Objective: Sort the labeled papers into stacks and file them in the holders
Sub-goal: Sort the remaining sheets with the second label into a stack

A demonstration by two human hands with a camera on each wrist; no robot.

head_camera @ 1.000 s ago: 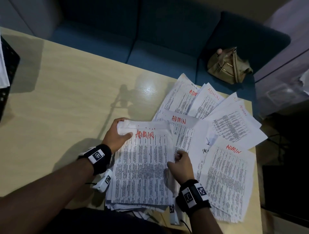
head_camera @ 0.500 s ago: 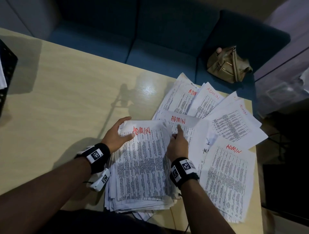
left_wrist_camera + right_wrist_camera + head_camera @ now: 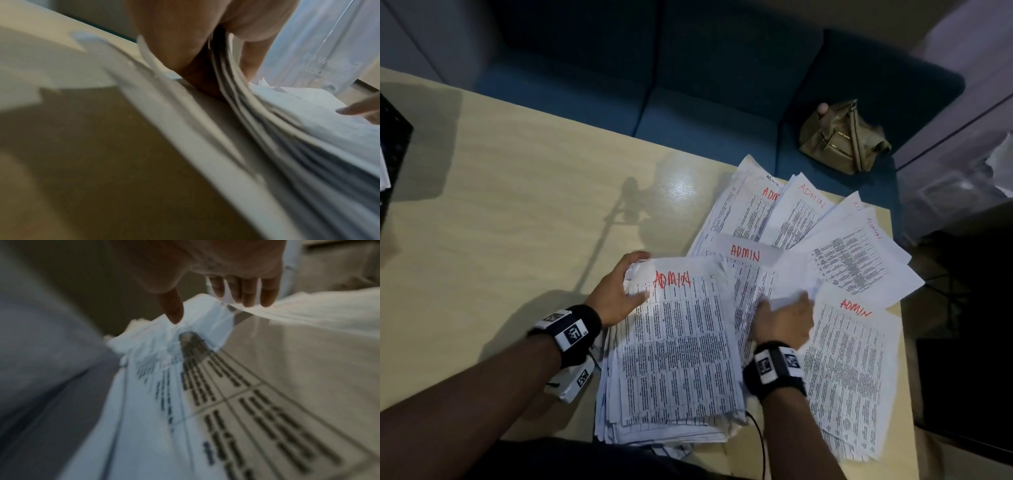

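A: Papers marked ADMIN sit in a thick stack point(image 3: 678, 346) on the worktop point(image 3: 517, 222), and the left hand point(image 3: 616, 296) has its grip clamped on the stack's far left corner, thumb on top and fingers curled round the edge.

B: And the right hand point(image 3: 784, 322)?

A: Its grip is on a loose sheet point(image 3: 787, 301) just right of the stack. The right wrist view shows the thumb pressing down on the paper and the fingers point(image 3: 248, 293) hooked over a lifted edge, though blur hides how many sheets they catch.

B: So what could go wrong?

A: I see 3 risks. First, the fanned papers point(image 3: 808, 219) beyond the right hand overlap each other, so pulling 1 sheet may drag its neighbours along and skew the pile.

B: Some lie close to the worktop's right edge too.

A: Yes, that is the second: a dragged sheet point(image 3: 852, 370) on that side could slide off the edge. Third, the stack under the left hand is ragged, and the left wrist view shows its layers bowed and parted below the fingers, so a new sheet may slip in crooked or crease.

B: Labels?

A: Every legible one reads ADMIN, but the sheet under the right hand hides its label, so it could be misfiled if added unread.
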